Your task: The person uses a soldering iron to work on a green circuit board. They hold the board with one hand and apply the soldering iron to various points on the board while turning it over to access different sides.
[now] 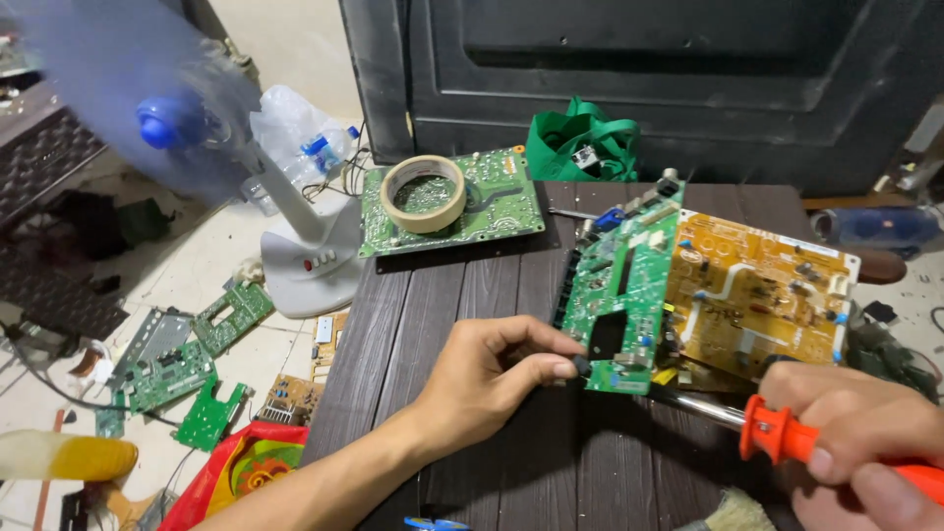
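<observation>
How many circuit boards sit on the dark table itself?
3: a green board under the tape roll, a green board pinched by the left hand, and a yellow board beside it. Others may be hidden underneath.

It was a small home repair workshop for electronics. Circuit boards [450, 202] lay on the dark table [472, 324], and more boards [187, 369] were scattered on the floor at the left. A tape roll [423, 193] sat on the far board. A running fan [187, 123] stood at the far left, near a plastic bottle [300, 138]. A dark door [639, 69] closed the far side.
</observation>
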